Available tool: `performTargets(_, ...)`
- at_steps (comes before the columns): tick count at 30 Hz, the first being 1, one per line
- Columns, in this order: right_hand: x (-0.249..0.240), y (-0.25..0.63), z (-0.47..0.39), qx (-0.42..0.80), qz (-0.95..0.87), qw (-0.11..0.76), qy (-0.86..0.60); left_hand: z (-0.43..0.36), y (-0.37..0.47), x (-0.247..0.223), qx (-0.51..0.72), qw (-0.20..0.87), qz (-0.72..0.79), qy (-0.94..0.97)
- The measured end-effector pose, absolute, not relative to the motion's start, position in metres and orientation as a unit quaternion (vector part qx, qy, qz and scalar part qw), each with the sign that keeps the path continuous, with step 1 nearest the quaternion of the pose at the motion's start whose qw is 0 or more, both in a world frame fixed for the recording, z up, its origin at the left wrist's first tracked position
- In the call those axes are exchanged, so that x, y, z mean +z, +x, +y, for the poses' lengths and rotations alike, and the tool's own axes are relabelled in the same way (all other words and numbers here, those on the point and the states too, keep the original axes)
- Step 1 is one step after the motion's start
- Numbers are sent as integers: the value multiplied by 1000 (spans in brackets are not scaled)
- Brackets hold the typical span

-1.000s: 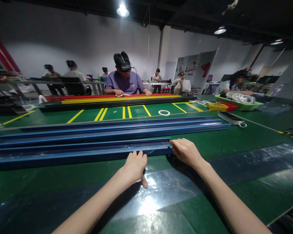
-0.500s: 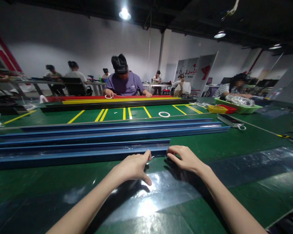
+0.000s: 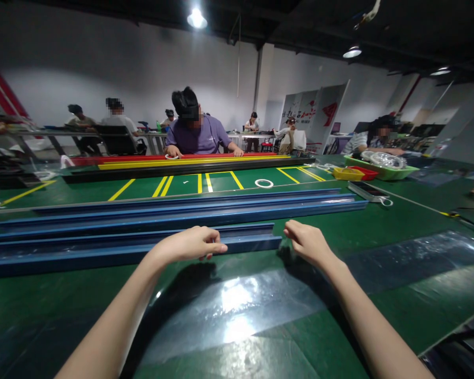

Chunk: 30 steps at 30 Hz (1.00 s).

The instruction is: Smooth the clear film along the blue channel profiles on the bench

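Note:
Nearest me lies a blue channel-shaped strip, its long trough running off the left side, with something glossy inside. My left hand is over its front edge towards the right end, fingers curled and thumb side pointing right. Just past that end, a small gap away, my right hand has its fingers bent together. Whatever either hand may pinch is hidden or too thin to see. Under my forearms, a clear plastic film strip lies flat and shiny on the green tabletop.
More blue channel strips lie behind. Beyond are a white tape ring, a phone-like device, a yellow tray and a green basket. Across the table, a person bends over red, yellow and black strips.
My left hand has moved left and up onto the channel's front edge, its spread fingers now curled. My right hand has shifted slightly right, off the channel's end, with its fingers closed.

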State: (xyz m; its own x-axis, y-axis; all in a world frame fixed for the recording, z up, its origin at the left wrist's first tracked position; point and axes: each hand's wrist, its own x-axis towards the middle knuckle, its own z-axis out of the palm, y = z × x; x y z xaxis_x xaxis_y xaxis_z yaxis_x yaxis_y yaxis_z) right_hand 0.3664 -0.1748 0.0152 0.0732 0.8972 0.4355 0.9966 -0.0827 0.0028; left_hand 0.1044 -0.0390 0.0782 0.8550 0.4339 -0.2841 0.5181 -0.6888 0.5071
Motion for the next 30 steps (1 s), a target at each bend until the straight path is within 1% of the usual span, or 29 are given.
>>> performTargets(4,14,387,-180,-260,-567,140,-769,-21,78,84,-129,342,259,894)
performTargets(6,12,396,-182,-274,-542,142,-782,-13,64,89,-130,367,267,882)
performTargets(8,10,400,-183,-275,-535,137,-787,-7,51,94,-118,353,304,877)
performTargets(11,6,400,-180,-269,-547,110,-785,-2,35,105,-83,254,414,870)
performTargets(14,3,397,-176,-280,-563,69,-775,-3,24,116,-22,108,527,842)
performTargets(16,2,397,-174,-299,-561,52,-770,-6,19,122,33,10,565,824)
performTargets(18,3,399,-172,-315,-562,44,-764,-9,16,125,92,-58,574,812)
performTargets(21,5,399,-165,-318,-582,34,-748,-7,13,124,155,-109,562,805)
performTargets(24,9,391,-153,-301,-599,25,-742,-1,9,119,186,-152,573,784)
performTargets(30,11,364,-117,-208,-614,-4,-762,25,-9,97,147,-159,632,744)
